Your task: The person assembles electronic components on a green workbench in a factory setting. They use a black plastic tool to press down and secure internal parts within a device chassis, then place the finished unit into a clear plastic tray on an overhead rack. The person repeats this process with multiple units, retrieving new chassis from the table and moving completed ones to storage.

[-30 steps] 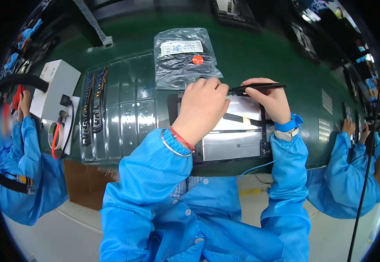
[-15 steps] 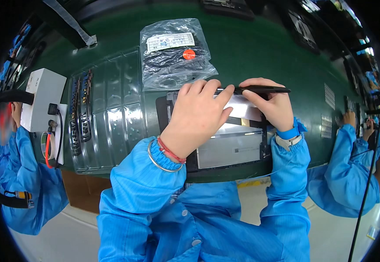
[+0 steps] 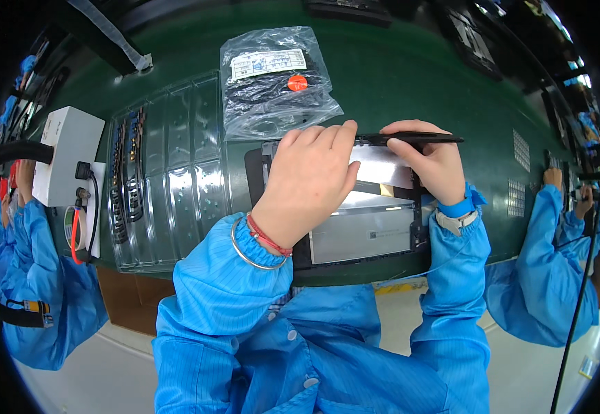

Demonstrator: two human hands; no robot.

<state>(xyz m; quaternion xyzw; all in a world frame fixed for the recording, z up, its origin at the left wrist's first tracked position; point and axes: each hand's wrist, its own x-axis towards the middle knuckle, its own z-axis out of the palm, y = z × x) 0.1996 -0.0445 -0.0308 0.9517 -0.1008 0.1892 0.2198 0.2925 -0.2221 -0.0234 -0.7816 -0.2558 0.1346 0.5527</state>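
A flat tablet-like device (image 3: 362, 237) lies in front of me with its inside exposed, showing silvery panels in a black frame. My left hand (image 3: 308, 176) rests across its far left part, palm down. The fingers are stretched over the far edge and the thumb stands apart; what lies beneath the palm is hidden. At the far right corner, my right hand (image 3: 432, 162) is closed around a slim black tool, apparently tweezers (image 3: 432, 138). The tool lies roughly level along the far edge, its tapered end pointing right. Its left end is close to my left fingertips.
Beyond the device is a clear plastic bag (image 3: 276, 96) of dark contents. A clear tray (image 3: 183, 183) with strips of small parts (image 3: 134, 165) stands left, beside a white box (image 3: 72, 155) with cables. Co-workers in blue (image 3: 562, 269) sit on both sides. Perforated sheets (image 3: 516, 199) lie right.
My right hand and the black tool have shifted slightly right. The left fingertips have lifted a little and drawn away from the tool. The device has barely moved.
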